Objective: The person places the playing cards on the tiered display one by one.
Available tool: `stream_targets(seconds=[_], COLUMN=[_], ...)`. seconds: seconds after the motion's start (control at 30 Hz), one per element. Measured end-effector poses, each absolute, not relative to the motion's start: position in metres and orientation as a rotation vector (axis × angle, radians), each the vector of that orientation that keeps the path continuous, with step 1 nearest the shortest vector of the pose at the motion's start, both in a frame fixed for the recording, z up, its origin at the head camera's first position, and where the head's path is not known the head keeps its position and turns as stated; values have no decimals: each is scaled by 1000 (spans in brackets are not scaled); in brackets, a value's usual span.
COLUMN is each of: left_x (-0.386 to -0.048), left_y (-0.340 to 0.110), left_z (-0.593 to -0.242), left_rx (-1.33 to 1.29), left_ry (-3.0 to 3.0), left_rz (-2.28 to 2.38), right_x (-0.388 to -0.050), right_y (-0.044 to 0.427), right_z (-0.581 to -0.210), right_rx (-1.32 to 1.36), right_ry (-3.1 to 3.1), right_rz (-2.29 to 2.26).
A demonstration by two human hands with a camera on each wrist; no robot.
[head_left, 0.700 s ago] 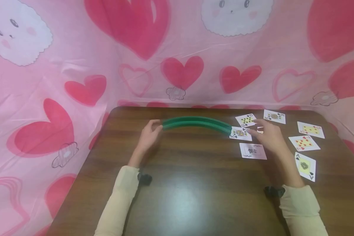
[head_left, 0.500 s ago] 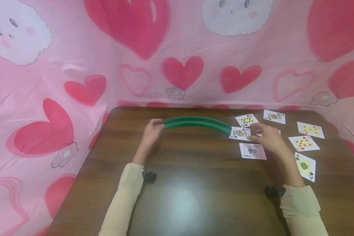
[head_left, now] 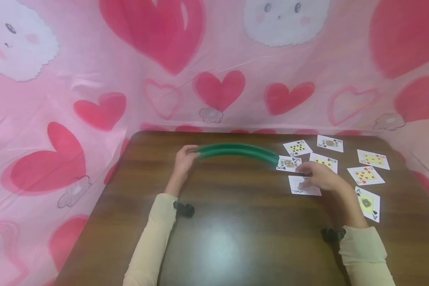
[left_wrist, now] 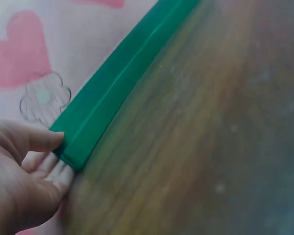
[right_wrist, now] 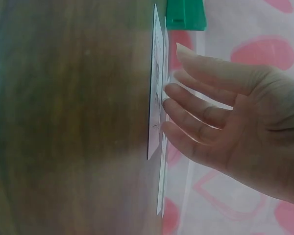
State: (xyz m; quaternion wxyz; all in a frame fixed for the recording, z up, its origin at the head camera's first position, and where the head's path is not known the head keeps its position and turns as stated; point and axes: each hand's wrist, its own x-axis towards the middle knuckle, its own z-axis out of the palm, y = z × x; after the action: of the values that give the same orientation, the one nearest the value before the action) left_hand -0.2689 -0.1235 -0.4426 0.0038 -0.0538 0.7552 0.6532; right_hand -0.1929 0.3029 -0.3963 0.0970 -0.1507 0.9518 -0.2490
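A long curved green card holder [head_left: 237, 149] lies along the back of the table. My left hand [head_left: 184, 159] grips its left end; in the left wrist view the thumb [left_wrist: 46, 139] lies over that end, with the other fingers behind. Over the playing cards at the right hovers my right hand [head_left: 319, 176], fingers loosely bent and nothing held. Beneath it lies a joker-like card [head_left: 311, 191], partly covered by the fingers. A king card [head_left: 287, 163] lies at the holder's right end. A five card [head_left: 327, 159] is partly hidden behind the hand.
A ten card [head_left: 298, 148] and another king [head_left: 330, 143] lie at the back right. Further right are a red five [head_left: 373, 159], a red seven [head_left: 366, 175] and an ace [head_left: 367, 204]. A pink heart-patterned cloth [head_left: 221, 51] hangs behind the table [head_left: 236, 226].
My right hand has moved from the king card toward me, over the joker-like card, uncovering more of the five. My left hand has shifted slightly right, still at the holder's end.
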Motion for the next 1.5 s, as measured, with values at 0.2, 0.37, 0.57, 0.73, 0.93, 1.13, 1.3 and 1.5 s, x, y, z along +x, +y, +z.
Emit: stream_targets(seconds=[0.2, 0.37, 0.57, 0.73, 0.93, 1.13, 1.3, 1.5], left_x=[-270, -271, -273, -273, -273, -273, -272, -274], left_y=[-127, -129, -131, -131, -131, -130, -130, -130], left_z=[-446, -447, -453, -454, -453, -452, -453, -456], left_rx=[-122, -166, -205, -209, -220, -206, -199, -195], left_ry=[2364, 2353, 2323, 2327, 2302, 2310, 2310, 2310], left_rz=[2084, 2103, 2135, 2136, 2159, 2166, 2182, 2191], right_x=[-193, -195, -196, -197, -196, -192, -192, -192], right_y=[305, 306, 307, 308, 305, 301, 301, 302], right_z=[-401, -406, -408, -409, -407, -404, -404, -403], right_rx=[-457, -417, -446, -478, -420, -425, -363, -495], right_ry=[2820, 2817, 2828, 2839, 2791, 2759, 2735, 2806], right_rz=[-693, -611, -568, -558, -589, -557, -544, -635])
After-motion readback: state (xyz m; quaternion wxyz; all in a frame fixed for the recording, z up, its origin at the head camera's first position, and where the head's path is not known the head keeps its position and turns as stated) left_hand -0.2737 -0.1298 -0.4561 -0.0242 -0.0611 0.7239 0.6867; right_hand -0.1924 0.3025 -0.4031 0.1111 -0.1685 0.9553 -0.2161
